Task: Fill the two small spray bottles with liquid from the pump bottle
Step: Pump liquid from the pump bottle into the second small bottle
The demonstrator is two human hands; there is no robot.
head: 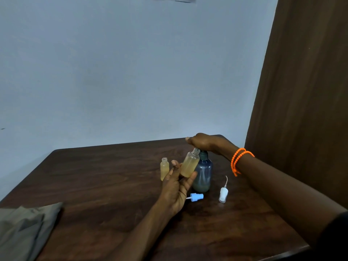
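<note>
While the pump bottle (202,173) on the table (94,185) is pressed down by the flat right hand (204,143), the small spray bottle (189,164), judged light and slippery, is pinched low, tilted to the spout, in the left hand (177,187).

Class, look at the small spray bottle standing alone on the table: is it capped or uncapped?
Uncapped. The small yellowish plastic spray bottle shows a bare threaded neck, and two white spray caps lie on the dark wooden table.
</note>
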